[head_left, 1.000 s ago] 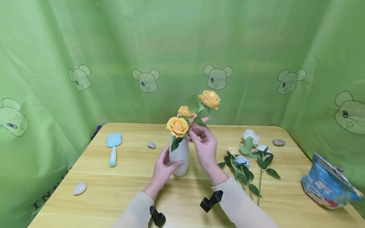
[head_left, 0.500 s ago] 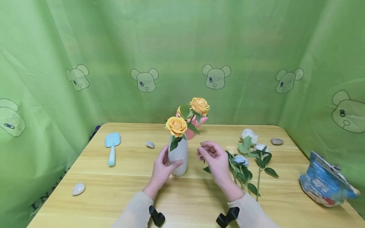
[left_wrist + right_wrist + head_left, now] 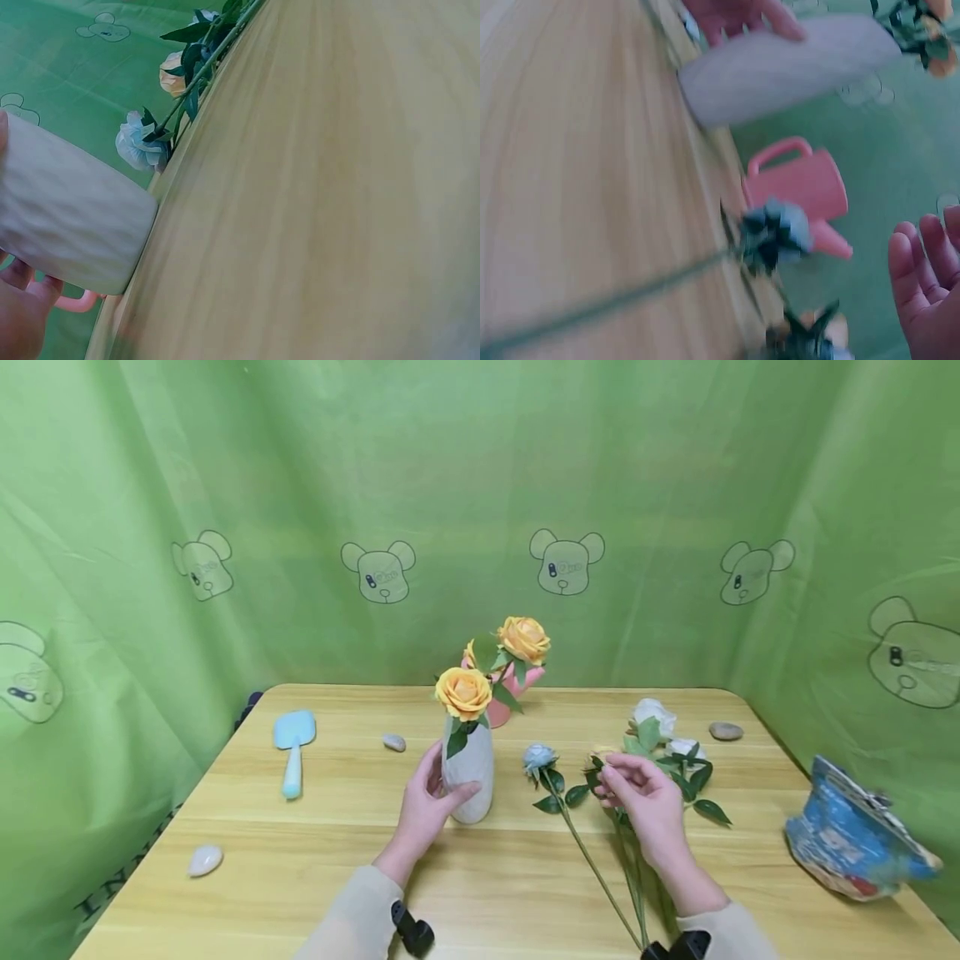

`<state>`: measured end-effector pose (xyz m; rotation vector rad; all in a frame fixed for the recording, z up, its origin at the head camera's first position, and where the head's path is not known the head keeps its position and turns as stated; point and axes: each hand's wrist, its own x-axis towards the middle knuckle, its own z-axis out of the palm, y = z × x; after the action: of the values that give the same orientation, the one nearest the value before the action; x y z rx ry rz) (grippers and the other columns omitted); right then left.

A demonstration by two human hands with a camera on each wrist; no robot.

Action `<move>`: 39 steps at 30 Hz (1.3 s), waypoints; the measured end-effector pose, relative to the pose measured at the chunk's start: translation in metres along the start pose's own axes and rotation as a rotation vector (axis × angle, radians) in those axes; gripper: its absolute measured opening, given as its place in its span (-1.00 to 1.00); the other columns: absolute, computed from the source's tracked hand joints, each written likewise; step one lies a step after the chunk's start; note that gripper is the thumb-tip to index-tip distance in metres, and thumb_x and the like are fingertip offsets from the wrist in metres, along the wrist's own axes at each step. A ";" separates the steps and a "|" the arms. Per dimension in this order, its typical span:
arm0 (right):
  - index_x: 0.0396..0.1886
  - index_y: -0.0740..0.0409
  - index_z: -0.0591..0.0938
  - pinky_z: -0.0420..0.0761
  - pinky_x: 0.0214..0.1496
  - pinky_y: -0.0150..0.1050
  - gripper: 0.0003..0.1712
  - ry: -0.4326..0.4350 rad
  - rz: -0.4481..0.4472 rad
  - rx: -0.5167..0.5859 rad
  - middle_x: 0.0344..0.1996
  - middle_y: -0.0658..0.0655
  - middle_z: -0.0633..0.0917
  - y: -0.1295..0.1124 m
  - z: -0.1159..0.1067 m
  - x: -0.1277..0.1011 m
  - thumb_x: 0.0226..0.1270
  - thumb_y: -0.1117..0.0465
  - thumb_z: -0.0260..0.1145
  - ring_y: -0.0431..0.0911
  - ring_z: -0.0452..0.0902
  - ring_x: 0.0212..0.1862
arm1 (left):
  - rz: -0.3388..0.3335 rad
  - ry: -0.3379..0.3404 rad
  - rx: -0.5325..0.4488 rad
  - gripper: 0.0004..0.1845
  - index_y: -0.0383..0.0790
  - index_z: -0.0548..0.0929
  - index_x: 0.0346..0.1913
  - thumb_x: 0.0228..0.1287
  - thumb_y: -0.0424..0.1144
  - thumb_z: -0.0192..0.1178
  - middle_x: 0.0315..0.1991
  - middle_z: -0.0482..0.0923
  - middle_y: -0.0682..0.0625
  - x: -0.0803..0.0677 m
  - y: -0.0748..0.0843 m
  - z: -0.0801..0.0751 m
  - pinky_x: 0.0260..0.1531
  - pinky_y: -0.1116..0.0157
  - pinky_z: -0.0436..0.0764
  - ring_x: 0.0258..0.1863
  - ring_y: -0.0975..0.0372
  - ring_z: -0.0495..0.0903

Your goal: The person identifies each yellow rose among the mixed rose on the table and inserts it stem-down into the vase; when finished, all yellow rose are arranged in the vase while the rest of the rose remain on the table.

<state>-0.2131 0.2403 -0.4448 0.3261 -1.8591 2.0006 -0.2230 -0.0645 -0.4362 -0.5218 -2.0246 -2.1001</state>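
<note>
As seen from the head camera, the left hand [image 3: 429,800] curls around the lower side of a white vase [image 3: 469,772] standing upright near the middle of a wooden table [image 3: 315,852], with a yellow rose [image 3: 464,692] in its neck. The right hand [image 3: 647,799], fingers loosely bent, rests over a bunch of stems [image 3: 660,758] lying to the right of the vase; whether it grips any of them cannot be told. A blue rose [image 3: 537,757] lies between vase and right hand, its stem running towards the viewer. Behind the vase stands a pink can [image 3: 504,695] with more yellow roses. A blue paddle [image 3: 293,743] and three pebbles lie about, and a blue bag [image 3: 851,841] sits far right. From the left wrist, the vase [image 3: 67,217] fills the left edge, fingers [image 3: 22,300] beneath it, the blue rose [image 3: 139,146] beyond. From the right wrist, blurred, the right fingers [image 3: 926,281] hang relaxed and empty beside the blue rose [image 3: 776,232], with the pink can [image 3: 799,187] and vase [image 3: 780,67] past it.
</note>
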 end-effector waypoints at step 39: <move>-0.08 0.50 0.44 0.63 -0.50 -0.13 -0.59 -0.195 0.585 -0.664 -0.54 0.21 0.66 -0.023 -0.006 -0.007 0.09 0.42 0.34 0.01 0.60 -0.52 | -0.029 -0.006 0.003 -0.25 -0.12 0.28 0.32 0.06 -0.31 0.37 0.22 0.39 -0.08 0.000 0.001 -0.001 0.23 0.14 0.29 0.20 0.13 0.36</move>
<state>-0.1962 0.2465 -0.4280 -0.2539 -2.8476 1.5372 -0.2227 -0.0652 -0.4350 -0.5026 -2.0507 -2.1136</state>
